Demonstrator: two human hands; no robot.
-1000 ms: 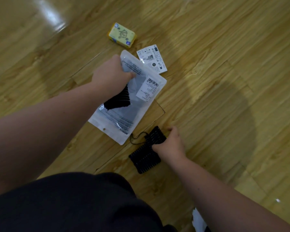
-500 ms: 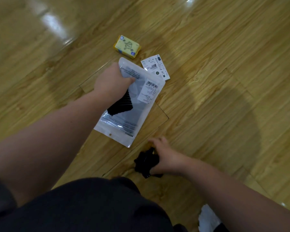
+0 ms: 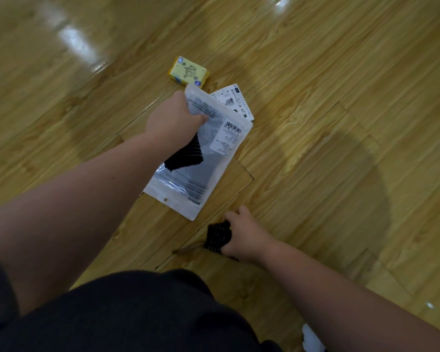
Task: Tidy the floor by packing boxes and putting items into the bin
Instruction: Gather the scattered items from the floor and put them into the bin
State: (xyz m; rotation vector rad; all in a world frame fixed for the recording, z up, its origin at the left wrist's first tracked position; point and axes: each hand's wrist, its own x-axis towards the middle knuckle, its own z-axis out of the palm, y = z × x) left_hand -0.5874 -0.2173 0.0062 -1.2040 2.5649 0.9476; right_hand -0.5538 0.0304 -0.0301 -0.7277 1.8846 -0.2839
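My left hand (image 3: 174,118) grips the top edge of a clear plastic pouch (image 3: 203,163) with a white barcode label, together with a black ribbed piece (image 3: 186,154) that hangs below the fist. The pouch hangs down over the wooden floor. Lower down, my right hand (image 3: 247,235) grips a second black ribbed item (image 3: 217,236), bunched up in the fingers just above the floor. A small yellow box (image 3: 188,71) with a cartoon drawing lies on the floor beyond the pouch. A white printed card (image 3: 235,100) lies beside it, partly covered by the pouch.
The floor (image 3: 328,148) is glossy wooden planks with light glare at the top left. My dark shorts (image 3: 127,313) fill the bottom of the view. A white sock tip (image 3: 311,337) shows at the bottom edge. No bin or larger box is in view.
My right hand closed round the black ribbed item on the floor and bunched it up. My left hand kept its hold on the pouch and black piece.
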